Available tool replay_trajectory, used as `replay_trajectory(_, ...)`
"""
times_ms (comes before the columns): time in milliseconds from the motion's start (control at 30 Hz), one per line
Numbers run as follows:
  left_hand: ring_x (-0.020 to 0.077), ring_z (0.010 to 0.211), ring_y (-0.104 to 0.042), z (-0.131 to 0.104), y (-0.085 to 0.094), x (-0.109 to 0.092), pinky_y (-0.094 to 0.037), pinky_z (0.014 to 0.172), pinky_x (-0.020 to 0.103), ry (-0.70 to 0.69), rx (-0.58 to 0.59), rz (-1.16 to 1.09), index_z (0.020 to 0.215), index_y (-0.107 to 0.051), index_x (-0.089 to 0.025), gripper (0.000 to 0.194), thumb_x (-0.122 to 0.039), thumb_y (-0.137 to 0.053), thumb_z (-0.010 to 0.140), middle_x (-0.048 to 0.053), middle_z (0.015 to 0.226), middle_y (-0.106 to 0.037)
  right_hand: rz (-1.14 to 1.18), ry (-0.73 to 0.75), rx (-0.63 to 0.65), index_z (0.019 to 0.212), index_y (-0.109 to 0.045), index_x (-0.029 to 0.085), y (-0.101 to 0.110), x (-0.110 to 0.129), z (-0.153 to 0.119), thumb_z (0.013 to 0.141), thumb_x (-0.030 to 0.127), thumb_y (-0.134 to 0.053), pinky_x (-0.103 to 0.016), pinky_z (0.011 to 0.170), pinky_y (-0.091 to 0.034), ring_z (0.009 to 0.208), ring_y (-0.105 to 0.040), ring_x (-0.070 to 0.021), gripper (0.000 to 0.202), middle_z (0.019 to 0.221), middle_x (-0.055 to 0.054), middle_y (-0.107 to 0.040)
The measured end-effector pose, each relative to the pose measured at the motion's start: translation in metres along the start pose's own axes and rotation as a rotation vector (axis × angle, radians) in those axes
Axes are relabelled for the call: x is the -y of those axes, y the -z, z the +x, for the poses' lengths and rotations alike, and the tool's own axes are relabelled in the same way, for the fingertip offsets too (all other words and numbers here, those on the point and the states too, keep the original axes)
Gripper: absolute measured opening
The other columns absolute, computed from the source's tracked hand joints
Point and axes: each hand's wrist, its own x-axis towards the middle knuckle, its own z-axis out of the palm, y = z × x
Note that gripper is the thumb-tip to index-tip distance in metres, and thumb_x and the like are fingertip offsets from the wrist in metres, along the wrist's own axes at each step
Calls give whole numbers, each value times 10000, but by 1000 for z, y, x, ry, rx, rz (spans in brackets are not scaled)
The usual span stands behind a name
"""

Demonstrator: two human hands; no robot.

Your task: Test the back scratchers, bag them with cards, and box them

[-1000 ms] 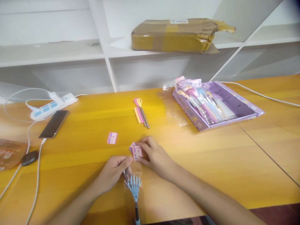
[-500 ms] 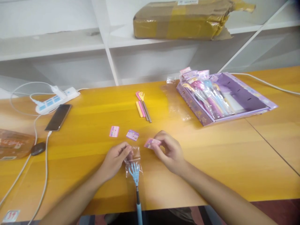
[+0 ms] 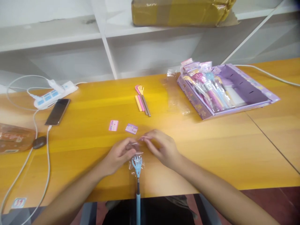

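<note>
My left hand (image 3: 119, 156) pinches the top of a clear plastic bag (image 3: 137, 148). Inside the bag lies a blue hand-shaped scratcher (image 3: 137, 165), its blue handle hanging past the table's front edge. My right hand (image 3: 164, 148) holds a small pink card (image 3: 145, 137) between thumb and fingers, close to the bag's top. Just beyond my hands, a pink card (image 3: 113, 125) and a purple card (image 3: 131, 128) rest on the table. Farther back are a pink scratcher (image 3: 137, 90) and a yellow scratcher (image 3: 141, 90), side by side.
A purple box (image 3: 250, 81) with several bagged scratchers stands at the back right, clear bags (image 3: 177, 97) beside it. At left are a phone (image 3: 58, 112), a power strip (image 3: 56, 93), cables, a black mouse-like object (image 3: 39, 142) and an orange packet (image 3: 16, 137).
My right hand has brought the pink card left to the bag's top, and the card is now seen nearly edge-on. The head view has tilted slightly down.
</note>
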Motion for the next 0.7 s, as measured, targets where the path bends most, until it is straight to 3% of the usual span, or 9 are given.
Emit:
replay_trajectory(67,257,1105,-741,2,-4,1,-617,978,417,19,-8,-34,1334,-601,-208,423,-484,-703,1031,131,1247,-714,12,-58,-20,1146,-723,229,2,-1,0,1096,245,-592,-370,877,-614,961,-768,-207,141,1039,-86,-807)
replay_trajectory(167,245,1085,-771,4,-9,2,-645,981,442,-16,-45,-96,1329,-532,-207,362,-428,-656,1070,137,1252,-720,12,-83,-11,1141,-716,217,3,-2,-1,1092,255,-606,-356,886,-613,954,-772,-201,127,1035,-83,-814)
replay_trajectory(333,200,909,-814,4,-11,1,-683,850,393,-140,-118,-113,1231,-368,-258,239,-382,-546,1132,84,1147,-782,6,-132,11,1176,-713,217,3,-2,-2,1099,277,-597,-339,887,-615,934,-770,-190,152,1057,-80,-812)
replay_trajectory(433,197,905,-813,3,-6,1,-680,835,369,-173,-106,-3,1160,-467,-227,174,-396,-504,1143,100,1133,-790,10,-139,15,1186,-718,217,2,-2,-2,1098,273,-599,-341,910,-625,952,-770,-193,158,1061,-80,-805)
replay_trajectory(533,199,940,-808,4,-2,2,-667,868,347,-118,-78,140,1100,-645,-174,298,-432,-501,1138,125,1138,-780,44,-172,6,1246,-711,214,3,-2,-2,1104,281,-588,-338,880,-652,952,-771,-193,199,1105,-93,-790)
replay_trajectory(700,224,924,-807,5,0,1,-662,840,356,-13,-68,-36,1167,-693,-171,334,-486,-653,1063,112,1099,-791,235,-276,-129,1366,-619,263,1,-1,-4,1054,293,-685,-250,629,-663,732,-734,-131,320,1006,-25,-743)
